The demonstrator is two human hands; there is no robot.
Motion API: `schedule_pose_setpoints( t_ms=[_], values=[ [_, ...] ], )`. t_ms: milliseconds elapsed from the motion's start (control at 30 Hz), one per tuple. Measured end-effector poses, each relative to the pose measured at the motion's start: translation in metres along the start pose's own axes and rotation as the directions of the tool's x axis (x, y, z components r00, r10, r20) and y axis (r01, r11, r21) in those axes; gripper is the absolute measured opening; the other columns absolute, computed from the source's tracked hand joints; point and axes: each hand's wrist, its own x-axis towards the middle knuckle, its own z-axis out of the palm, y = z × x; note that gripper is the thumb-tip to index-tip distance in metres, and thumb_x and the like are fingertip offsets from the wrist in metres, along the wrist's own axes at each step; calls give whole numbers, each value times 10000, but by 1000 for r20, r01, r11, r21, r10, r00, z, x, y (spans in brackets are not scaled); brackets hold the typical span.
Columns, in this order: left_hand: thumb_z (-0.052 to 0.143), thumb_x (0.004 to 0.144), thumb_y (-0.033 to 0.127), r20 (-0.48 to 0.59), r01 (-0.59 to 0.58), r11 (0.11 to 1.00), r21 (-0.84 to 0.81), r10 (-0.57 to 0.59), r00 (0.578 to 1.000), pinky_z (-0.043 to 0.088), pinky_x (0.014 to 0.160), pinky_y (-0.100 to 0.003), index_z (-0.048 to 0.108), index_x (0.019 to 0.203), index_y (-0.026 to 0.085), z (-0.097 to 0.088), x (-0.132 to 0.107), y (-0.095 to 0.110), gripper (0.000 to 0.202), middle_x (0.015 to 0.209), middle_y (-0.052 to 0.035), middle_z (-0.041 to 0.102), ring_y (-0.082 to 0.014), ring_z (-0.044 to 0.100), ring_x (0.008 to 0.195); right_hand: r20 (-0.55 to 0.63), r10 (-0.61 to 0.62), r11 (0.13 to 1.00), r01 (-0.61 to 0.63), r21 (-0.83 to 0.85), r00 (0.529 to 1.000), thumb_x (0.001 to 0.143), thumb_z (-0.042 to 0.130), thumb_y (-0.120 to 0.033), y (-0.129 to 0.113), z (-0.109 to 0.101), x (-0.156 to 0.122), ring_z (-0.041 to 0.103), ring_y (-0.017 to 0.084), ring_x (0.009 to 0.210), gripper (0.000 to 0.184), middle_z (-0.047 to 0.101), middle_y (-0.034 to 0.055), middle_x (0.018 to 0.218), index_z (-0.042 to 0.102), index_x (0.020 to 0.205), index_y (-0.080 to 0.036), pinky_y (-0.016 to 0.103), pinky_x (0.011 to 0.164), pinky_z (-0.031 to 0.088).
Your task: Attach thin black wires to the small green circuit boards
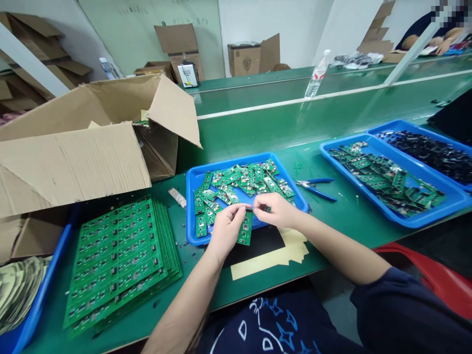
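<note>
My left hand [225, 227] pinches the top of a small green circuit board [245, 229] that hangs down from its fingers. My right hand [275, 209] meets it fingertip to fingertip, closed on a tiny dark part [250, 209] at the board's top edge. Both hands hover over the near edge of a blue tray [191, 206] filled with several small green boards. A stack of large green panels [118, 260] lies to the left on the green table.
An open cardboard box [84, 142] stands at the back left. Blue-handled pliers [317, 188] lie right of the tray. Two more blue trays [435, 216] hold boards and black parts. A water bottle [317, 74] stands on the conveyor. Another person [431, 34] sits far right.
</note>
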Motion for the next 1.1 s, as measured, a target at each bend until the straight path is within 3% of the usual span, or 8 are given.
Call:
schedule_pose_setpoints(
  t_ms=[267,367,433,533,667,767,933,1100],
  values=[
    [508,787,305,22,-43,998,54,41,999,436,563,-233,696,836,145,1,0,-2,252,626,-14,637,-153,582,637,-98,-62,993,51,-106,993,803,501,-202,0,-2,0,504,108,540,143,552,-8,599,504,663,-177,230,539,425],
    [500,802,288,5,-62,995,78,61,998,440,566,-237,686,872,145,-1,-1,-2,244,652,-14,645,-142,576,612,-196,-166,965,118,-233,967,843,500,-242,2,-2,0,591,167,726,107,626,57,766,560,786,-175,312,688,490],
    [482,825,277,-78,-113,985,132,124,989,458,616,-246,672,901,150,-3,-2,-1,241,746,-29,672,-147,597,668,-338,-183,963,99,-251,923,838,523,-252,3,-3,0,598,198,890,140,629,103,965,558,951,-177,369,802,490],
    [445,867,252,-233,-257,910,325,340,911,477,735,-269,651,942,163,-7,-4,0,237,900,-50,689,-163,622,817,-518,-136,985,58,-164,844,818,544,-238,0,-3,-1,605,177,796,241,627,91,945,526,1052,-181,350,739,513],
    [419,898,227,-166,-424,705,569,603,780,476,765,-287,627,997,156,-7,-5,-2,241,889,-62,692,-166,616,819,-325,-17,1000,22,12,945,829,530,-263,-10,6,-4,578,129,583,113,641,34,719,607,849,-183,278,584,505],
    [400,915,230,-28,-491,584,646,661,750,474,707,-287,607,1048,139,-3,-5,-6,262,821,-66,684,-162,594,738,-268,192,967,-136,215,944,798,574,-311,-13,13,-4,617,146,628,141,655,40,743,613,825,-179,284,599,519],
    [397,921,253,116,-562,557,611,639,760,475,709,-299,570,1130,131,-1,-4,-8,298,834,-70,673,-170,580,758,-169,446,790,-298,536,879,739,627,-363,-9,14,3,601,138,554,190,601,-4,622,576,730,-180,293,572,526],
    [517,865,318,67,-453,750,481,484,873,480,774,-328,534,1185,180,-4,-3,-6,350,815,-35,666,-176,599,791,-157,455,754,-285,592,877,711,639,-306,-8,12,4,572,110,527,151,575,-25,614,553,717,-182,266,560,509]
  ],
)
